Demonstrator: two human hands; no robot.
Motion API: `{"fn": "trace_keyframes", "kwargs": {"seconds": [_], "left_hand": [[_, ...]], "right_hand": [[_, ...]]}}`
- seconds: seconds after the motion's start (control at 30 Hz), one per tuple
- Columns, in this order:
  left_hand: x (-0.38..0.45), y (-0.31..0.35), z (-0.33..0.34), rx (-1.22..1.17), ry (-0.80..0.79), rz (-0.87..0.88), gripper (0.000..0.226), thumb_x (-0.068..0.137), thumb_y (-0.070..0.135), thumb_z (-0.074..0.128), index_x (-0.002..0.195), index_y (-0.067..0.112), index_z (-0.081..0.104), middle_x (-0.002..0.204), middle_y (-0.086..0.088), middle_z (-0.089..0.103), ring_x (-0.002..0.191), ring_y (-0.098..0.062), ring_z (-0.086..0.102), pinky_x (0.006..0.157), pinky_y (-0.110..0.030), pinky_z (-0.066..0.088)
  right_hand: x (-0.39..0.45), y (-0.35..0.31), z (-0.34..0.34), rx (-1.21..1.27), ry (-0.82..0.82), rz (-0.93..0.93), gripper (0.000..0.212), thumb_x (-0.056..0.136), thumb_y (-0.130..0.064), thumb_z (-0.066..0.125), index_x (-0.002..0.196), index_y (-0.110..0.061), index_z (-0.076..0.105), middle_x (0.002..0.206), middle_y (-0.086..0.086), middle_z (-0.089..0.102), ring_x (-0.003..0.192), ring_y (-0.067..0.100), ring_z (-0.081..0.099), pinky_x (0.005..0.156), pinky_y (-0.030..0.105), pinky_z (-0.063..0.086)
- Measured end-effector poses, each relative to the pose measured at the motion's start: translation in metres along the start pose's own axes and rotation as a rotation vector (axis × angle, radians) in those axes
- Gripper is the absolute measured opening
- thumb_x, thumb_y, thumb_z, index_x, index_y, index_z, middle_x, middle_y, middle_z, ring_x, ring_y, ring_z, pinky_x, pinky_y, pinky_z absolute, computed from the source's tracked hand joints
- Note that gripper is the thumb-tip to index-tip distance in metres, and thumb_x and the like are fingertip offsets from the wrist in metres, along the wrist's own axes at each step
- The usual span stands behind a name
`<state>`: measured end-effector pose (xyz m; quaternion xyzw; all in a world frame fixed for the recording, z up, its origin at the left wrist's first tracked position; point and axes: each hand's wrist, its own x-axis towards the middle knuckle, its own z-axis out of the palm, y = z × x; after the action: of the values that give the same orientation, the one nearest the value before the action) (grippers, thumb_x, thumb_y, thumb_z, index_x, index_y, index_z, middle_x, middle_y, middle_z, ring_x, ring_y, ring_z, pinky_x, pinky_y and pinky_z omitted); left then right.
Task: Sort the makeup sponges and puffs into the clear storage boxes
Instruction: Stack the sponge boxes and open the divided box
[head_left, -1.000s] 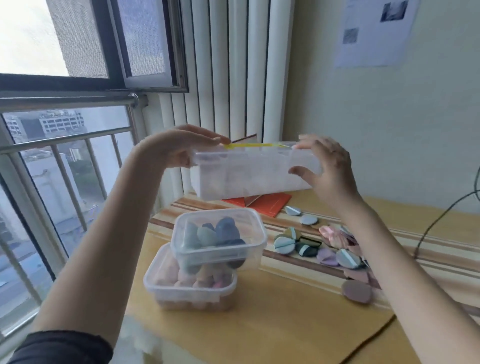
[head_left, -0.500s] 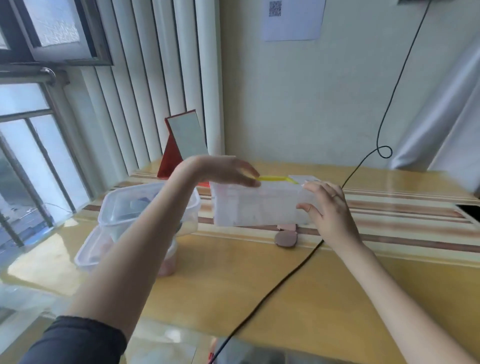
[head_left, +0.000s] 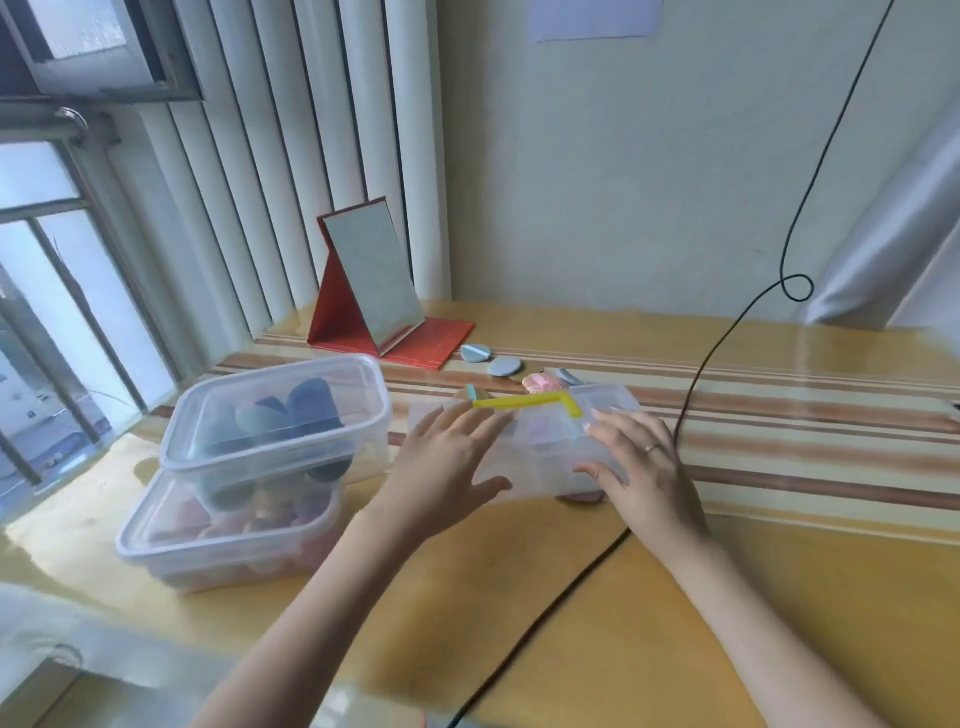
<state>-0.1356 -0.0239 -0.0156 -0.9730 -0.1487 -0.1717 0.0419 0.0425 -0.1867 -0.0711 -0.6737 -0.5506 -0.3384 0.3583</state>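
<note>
Both flat hands, left (head_left: 449, 462) and right (head_left: 641, 465), press a box (head_left: 540, 447) on the yellow surface (head_left: 779, 597) near a window (head_left: 57, 291) and mirror (head_left: 371, 286).

Counted: three clear plastic storage boxes – two lidded tubs stacked (head_left: 275, 415) (head_left: 228, 525), one flat yellow-latched case (head_left: 550, 441); two blue-grey round puffs (head_left: 477, 353) (head_left: 504, 367); one pink puff (head_left: 540, 383); one red folding mirror (head_left: 374, 286); two hands (head_left: 447, 462) (head_left: 644, 467).
</note>
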Motion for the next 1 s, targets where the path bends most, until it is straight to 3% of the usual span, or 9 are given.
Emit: {"fn": "trace_keyframes", "kwargs": {"seconds": [0.17,0.23,0.37,0.53,0.67,0.77,0.83,0.93,1.0], "left_hand": [[-0.045,-0.021,0.017,-0.025,0.32,0.111,0.043,0.086,0.037,0.06,0.122,0.014,0.062,0.123,-0.005,0.063,0.117,-0.023,0.057,0.097,-0.04,0.047],[-0.065,-0.03,0.022,-0.02,0.398,0.146,0.037,0.085,0.027,0.057,0.118,0.012,0.061,0.119,-0.008,0.065,0.112,-0.024,0.057,0.084,-0.039,0.054],[-0.08,-0.044,0.03,0.095,0.388,0.233,0.037,0.086,0.017,0.054,0.122,0.013,0.051,0.126,-0.012,0.061,0.119,-0.027,0.048,0.082,-0.04,0.052],[-0.077,-0.047,0.028,0.087,0.459,0.297,0.029,0.083,0.012,0.058,0.113,0.009,0.054,0.119,-0.014,0.064,0.113,-0.027,0.053,0.084,-0.039,0.052],[-0.095,-0.048,0.012,0.095,0.704,0.35,0.018,0.078,0.011,0.06,0.096,0.009,0.056,0.102,-0.012,0.07,0.099,-0.024,0.058,0.093,-0.034,0.044],[-0.111,-0.065,-0.004,0.178,1.037,0.063,0.024,0.08,0.023,0.057,0.097,0.007,0.05,0.11,-0.015,0.058,0.098,-0.03,0.055,0.094,-0.04,0.039],[-0.123,-0.081,-0.011,0.086,1.121,-0.237,0.045,0.083,0.042,0.054,0.108,0.006,0.044,0.122,-0.024,0.045,0.112,-0.04,0.046,0.097,-0.056,0.036],[-0.141,-0.104,-0.013,-0.212,0.964,-0.517,0.085,0.075,0.069,0.056,0.133,0.013,0.028,0.142,-0.031,0.026,0.136,-0.044,0.023,0.109,-0.061,0.022],[-0.152,-0.116,-0.009,-0.323,0.817,-0.542,0.105,0.067,0.078,0.056,0.143,0.017,0.019,0.149,-0.017,0.021,0.14,-0.04,0.019,0.113,-0.059,0.019]], "right_hand": [[0.002,-0.004,0.005,-0.005,-0.002,-0.036,0.031,0.083,-0.038,0.066,0.105,-0.018,0.057,0.111,0.007,0.067,0.107,0.025,0.054,0.098,0.032,0.041],[0.003,-0.008,0.007,-0.011,-0.015,-0.051,0.032,0.081,-0.039,0.067,0.104,-0.02,0.056,0.108,0.006,0.067,0.106,0.025,0.053,0.095,0.035,0.043],[0.007,-0.017,0.013,-0.012,-0.048,-0.064,0.037,0.077,-0.045,0.067,0.103,-0.022,0.055,0.107,0.003,0.066,0.103,0.024,0.051,0.082,0.043,0.048],[0.015,-0.041,0.013,-0.127,-0.032,0.057,0.038,0.089,-0.054,0.039,0.108,-0.026,0.056,0.107,-0.003,0.07,0.112,0.022,0.054,0.104,0.061,0.026],[0.048,-0.099,0.03,0.345,-0.133,0.092,0.049,0.098,-0.053,0.03,0.126,-0.018,0.05,0.137,0.005,0.053,0.132,0.018,0.044,0.113,0.054,0.026],[0.075,-0.148,0.045,0.652,-0.426,0.091,0.074,0.086,-0.062,0.048,0.146,-0.038,0.014,0.161,-0.005,0.003,0.146,0.004,0.013,0.113,0.024,0.026],[0.09,-0.166,0.055,0.576,-0.549,-0.019,0.104,0.07,-0.063,0.069,0.143,-0.051,-0.005,0.158,-0.01,-0.024,0.147,0.01,0.013,0.106,0.03,0.033],[0.1,-0.175,0.063,0.377,-0.669,-0.138,0.128,0.06,-0.058,0.082,0.139,-0.056,-0.019,0.151,-0.005,-0.041,0.141,0.023,0.031,0.095,0.034,0.043],[0.101,-0.179,0.068,0.327,-0.703,-0.171,0.131,0.06,-0.055,0.084,0.14,-0.056,-0.02,0.148,-0.006,-0.045,0.141,0.022,0.029,0.097,0.036,0.043]]}}
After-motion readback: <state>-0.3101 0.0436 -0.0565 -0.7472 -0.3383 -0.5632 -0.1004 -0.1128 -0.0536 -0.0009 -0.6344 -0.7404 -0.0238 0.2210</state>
